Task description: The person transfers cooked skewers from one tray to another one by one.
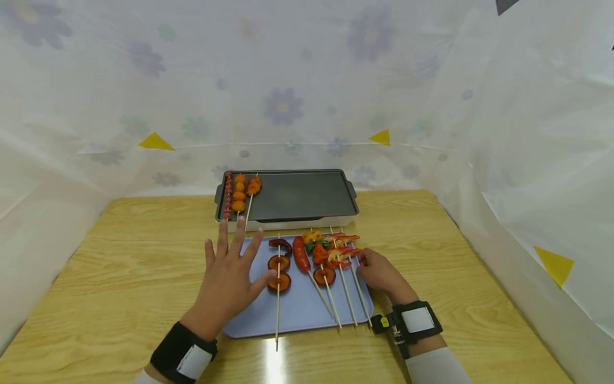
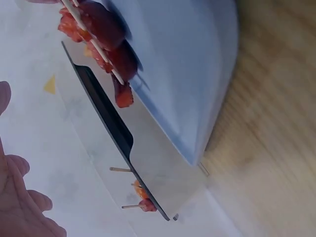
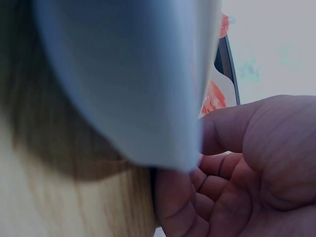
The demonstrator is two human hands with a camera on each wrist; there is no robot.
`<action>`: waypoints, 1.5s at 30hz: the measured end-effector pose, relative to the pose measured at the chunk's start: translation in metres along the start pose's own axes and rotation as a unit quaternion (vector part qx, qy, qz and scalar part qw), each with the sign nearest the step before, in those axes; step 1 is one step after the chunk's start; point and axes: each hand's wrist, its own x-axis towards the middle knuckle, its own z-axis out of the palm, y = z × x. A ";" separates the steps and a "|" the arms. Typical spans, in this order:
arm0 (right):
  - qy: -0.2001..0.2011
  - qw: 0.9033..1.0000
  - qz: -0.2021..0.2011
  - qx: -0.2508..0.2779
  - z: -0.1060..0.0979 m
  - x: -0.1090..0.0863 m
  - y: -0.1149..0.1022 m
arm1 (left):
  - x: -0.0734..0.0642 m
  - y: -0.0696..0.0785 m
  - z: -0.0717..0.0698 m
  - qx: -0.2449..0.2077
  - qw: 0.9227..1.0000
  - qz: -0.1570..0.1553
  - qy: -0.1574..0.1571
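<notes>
A lavender tray bears several toy skewers. My right hand grips its right edge, thumb near the rim and fingers curled under it in the right wrist view. Above the tray's left side, my left hand is spread with nothing in it. Nearest to its thumb is a skewer of brown round slices topped by a dark curled tentacle. Further right on the tray lie a red sausage skewer, a mixed vegetable skewer and shrimp skewers, their sticks pointing towards me.
Behind the tray stands a dark grill plate on a pale base. At its left end lie a pink beaded skewer, an orange ball skewer and a browned meat skewer. Flowered sheeting surrounds the wooden table.
</notes>
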 end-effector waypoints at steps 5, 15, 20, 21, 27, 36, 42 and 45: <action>-0.003 1.000 0.000 -0.006 0.001 0.001 0.001 | 0.011 -0.012 0.003 0.008 1.000 -0.002 -0.011; -0.005 1.000 0.000 -0.013 -0.001 0.002 0.002 | 0.054 -0.037 0.008 0.017 0.999 0.049 -0.016; -0.004 1.000 -0.002 -0.008 -0.001 0.003 0.003 | 0.072 -0.041 0.015 0.015 0.996 0.075 0.036; -0.004 1.000 -0.002 -0.008 0.000 0.003 0.004 | 0.075 -0.040 0.015 0.008 0.997 0.071 0.043; -0.003 1.000 -0.003 -0.011 0.001 0.004 0.005 | 0.087 -0.040 0.013 -0.094 0.995 -0.029 0.005; -0.002 1.000 -0.014 0.001 0.000 0.002 0.002 | 0.096 -0.044 0.005 -0.141 0.978 -0.128 -0.081; -0.006 1.000 0.002 0.001 0.001 0.003 0.002 | 0.100 -0.043 0.005 -0.141 0.975 -0.145 -0.094; -0.004 1.000 0.009 -0.005 0.001 0.004 0.002 | 0.103 -0.043 0.003 -0.134 0.975 -0.139 -0.107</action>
